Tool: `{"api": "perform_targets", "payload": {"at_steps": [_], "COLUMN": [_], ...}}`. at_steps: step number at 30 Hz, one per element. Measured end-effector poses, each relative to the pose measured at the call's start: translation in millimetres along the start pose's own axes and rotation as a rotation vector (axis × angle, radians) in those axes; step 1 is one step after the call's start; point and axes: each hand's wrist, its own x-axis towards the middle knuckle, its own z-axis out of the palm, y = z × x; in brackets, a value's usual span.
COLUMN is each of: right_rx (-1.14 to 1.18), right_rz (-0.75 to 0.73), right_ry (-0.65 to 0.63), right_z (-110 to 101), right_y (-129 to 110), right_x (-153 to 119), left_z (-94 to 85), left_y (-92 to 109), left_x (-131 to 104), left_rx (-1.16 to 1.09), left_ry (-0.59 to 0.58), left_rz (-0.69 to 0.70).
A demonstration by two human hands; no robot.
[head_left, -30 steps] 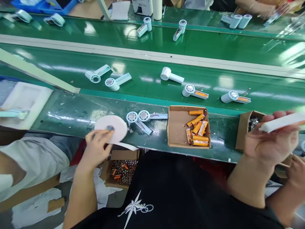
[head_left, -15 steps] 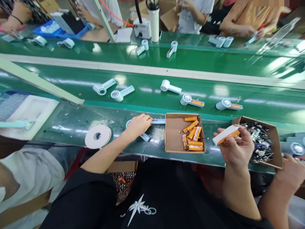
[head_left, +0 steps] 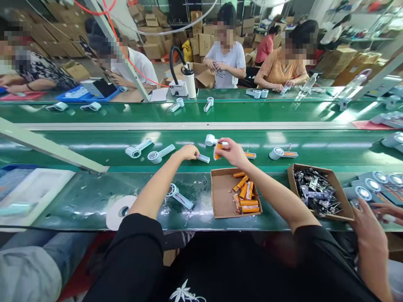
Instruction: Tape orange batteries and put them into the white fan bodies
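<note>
Holds pale-blue fan housing [head_left: 203, 158] in left grip [head_left: 189, 152], pinched closed on it, over near part of green belt [head_left: 63, 144]. Shows only the handle end, pointing right; cannot tell about the head, hidden under fingers. Cannot tell if touching belt either.

Holds orange battery [head_left: 219, 145] in right grip [head_left: 233, 152], closed between thumb and fingers, over belt, just right of housing handle and apart from it. Has white strip along battery's left side.

On belt, just behind right grip: white fan housing [head_left: 210, 140], partly covered. Just right of same grip: battery-fitted handle [head_left: 250, 155], partly hidden. Farther right: fan housing with orange battery in handle [head_left: 277, 153]. Left of left grip: two fan housings side by side [head_left: 154, 157], handles angled up and right.

On green surface [head_left: 85, 201], in front: white tape roll [head_left: 112, 214] lying flat, partly behind left arm; single fan housing [head_left: 183, 200], handle toward lower right; cardboard tray [head_left: 219, 201] with loose orange batteries [head_left: 249, 203] heaped at right side. Farther right: cardboard box [head_left: 344, 209] full of small metal parts [head_left: 316, 191], then row of fan heads [head_left: 362, 193] near co-worker's hand [head_left: 368, 220]. At far left: white foam tray [head_left: 58, 182].

Across the line: co-workers seated, plus white machine with black hose [head_left: 179, 89].
</note>
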Motion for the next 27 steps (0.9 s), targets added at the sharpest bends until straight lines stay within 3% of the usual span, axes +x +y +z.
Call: {"api": "perform_targets", "payload": {"at_steps": [2, 4, 9, 17, 22, 25, 27], "right_rx": [-0.368, -0.579, -0.812, -1.027, -1.093, -1.108, -1.102], "right_rz": [-0.014, -0.020, 0.017, 0.038, 0.025, -0.011, -0.052], "right_ry": [-0.132, -0.243, -0.422, -0.557, -0.607, -0.633, -0.650], "right_z": [15, 32, 58, 62, 73, 74, 70], "right_y": [0, 1, 11, 26, 24, 22, 21], "right_x": [26, 45, 67, 65, 73, 79, 80], "left_z": [-5.0, -7.1, 6.5, 24.2, 24.0, 20.1, 20.7], "left_y": [-5, -8, -7, 1, 22, 30, 20], "left_x": [-1, -3, 1, 4, 5, -35, -97], "left_rx": [-0.021, -0.049, -0.104, -0.246, -0.293, -0.282, -0.273], "left_ry": [-0.044, -0.034, 0.119, 0.240, 0.293, 0.398, 0.522], "left_rz": [-0.016, -0.040, -0.135, -0.145, -0.139, -0.135, -0.158]}}
